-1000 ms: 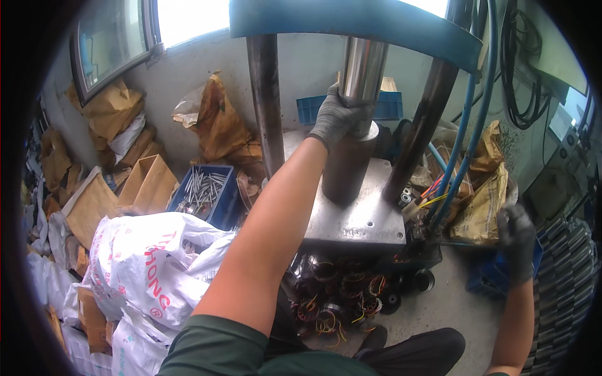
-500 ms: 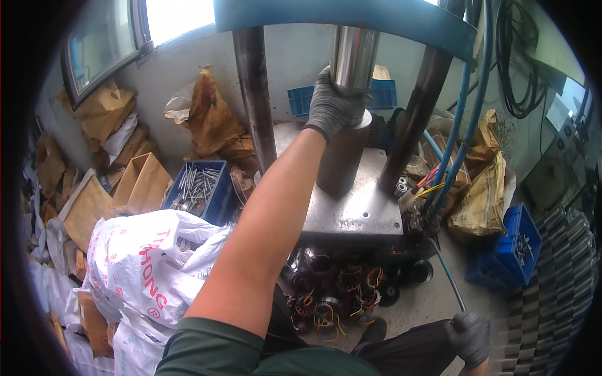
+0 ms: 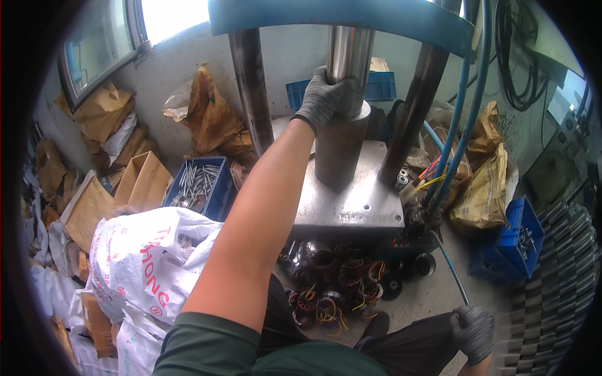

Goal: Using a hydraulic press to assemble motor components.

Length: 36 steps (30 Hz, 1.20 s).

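My left hand [image 3: 325, 99], in a grey glove, is closed around the shiny steel ram [image 3: 351, 53] of a press, low down near its end. Directly beneath stands a thick dark metal cylinder [image 3: 340, 147] on the press's steel bed plate [image 3: 351, 210]. My palm and fingers hide part of the join between ram and cylinder. At the lower right, my gloved right hand [image 3: 473, 332] is wrapped around the end of a long thin lever rod [image 3: 450, 266], which slants up toward the press's side.
Dark posts [image 3: 251, 94] and blue hoses [image 3: 464, 119] flank the press. Wired motor stators [image 3: 332, 282] lie on the floor below. A blue crate of metal shafts [image 3: 199, 185] and a white sack [image 3: 150, 263] are left; another blue crate [image 3: 514, 244] and stacked metal parts [image 3: 555, 269] are right.
The ram appears lower, with more bright steel showing beneath my left hand. That hand has shifted slightly left on it. My right hand stays on the lever, and the view has moved a little.
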{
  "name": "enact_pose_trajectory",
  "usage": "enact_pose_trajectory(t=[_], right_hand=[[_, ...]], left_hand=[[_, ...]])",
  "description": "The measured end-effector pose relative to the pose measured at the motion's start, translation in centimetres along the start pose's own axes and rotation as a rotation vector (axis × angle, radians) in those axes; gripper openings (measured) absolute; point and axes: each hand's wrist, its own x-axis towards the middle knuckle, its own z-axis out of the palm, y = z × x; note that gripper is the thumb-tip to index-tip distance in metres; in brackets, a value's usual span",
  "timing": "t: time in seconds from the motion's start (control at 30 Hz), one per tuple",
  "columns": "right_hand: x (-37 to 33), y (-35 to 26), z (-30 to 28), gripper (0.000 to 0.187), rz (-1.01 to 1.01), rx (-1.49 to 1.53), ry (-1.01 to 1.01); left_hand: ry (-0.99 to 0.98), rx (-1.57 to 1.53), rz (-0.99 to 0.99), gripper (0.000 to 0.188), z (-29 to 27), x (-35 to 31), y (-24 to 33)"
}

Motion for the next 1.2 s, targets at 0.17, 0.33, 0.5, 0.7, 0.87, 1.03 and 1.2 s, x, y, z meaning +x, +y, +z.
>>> enact_pose_trajectory(t=[0.17,0.33,0.5,0.7,0.87,1.03,1.2], right_hand=[[0.0,0.3,0.0,0.009,-0.06,-0.003,0.035],[0.1,0.7,-0.1,0.008,-0.075,-0.028,-0.025],[0.2,0.1,-0.3,0.011,-0.017,0.03,-0.03],[0.2,0.1,-0.3,0.016,-0.007,-0.02,-0.041],[0.1,0.3,-0.1,0.013,-0.037,-0.018,-0.037],[0.2,0.3,-0.3,0.012,-0.05,0.012,-0.05],[0.5,0.5,-0.7,0.016,-0.112,0.007,-0.112]], left_hand=[[-0.024,-0.013,-0.003,0.084,0.0,0.2,0.0],[-0.022,0.015,-0.013,0.089,0.1,0.3,0.3],[-0.032,0.019,-0.044,0.091,0.2,-0.4,1.7],[-0.006,0.086,-0.039,0.089,0.5,-0.6,1.8],[-0.011,0.084,-0.001,0.088,0.2,0.0,0.7],[-0.064,0.108,0.025,0.086,-0.1,0.0,0.4],[-0.008,0.15,0.069,0.093,0.3,0.2,0.7]])
